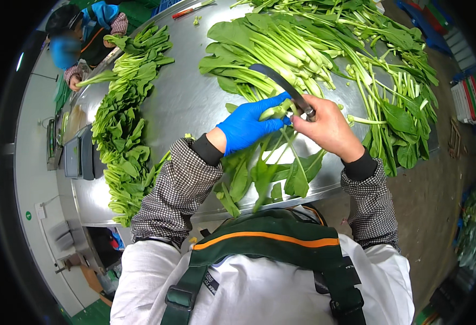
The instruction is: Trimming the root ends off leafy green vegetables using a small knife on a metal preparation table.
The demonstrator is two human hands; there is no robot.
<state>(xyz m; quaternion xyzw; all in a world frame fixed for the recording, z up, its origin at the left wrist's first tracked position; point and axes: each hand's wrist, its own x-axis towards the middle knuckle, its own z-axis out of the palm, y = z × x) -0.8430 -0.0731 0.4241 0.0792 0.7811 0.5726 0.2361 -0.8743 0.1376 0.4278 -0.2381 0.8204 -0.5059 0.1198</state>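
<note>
My left hand [246, 124], in a blue glove, grips a pale green stalk [273, 111] at the middle of the view, with long leaves [297, 176] hanging below it. My bare right hand [327, 127] is closed on the handle of a curved dark knife [281, 80], its thumb beside the stalk's cut end and the blade reaching up-left over my left hand. Just beyond lies a big pile of leafy greens [259, 49], stems pointing right. All this is over a steel table [178, 103].
More greens [400, 122] cover the table's right side; a long row [119, 141] runs down its left. A co-worker [94, 32] at the upper left touches that row. A red-handled knife [184, 12] lies at the far edge. Stacked crates [470, 97] stand at far right.
</note>
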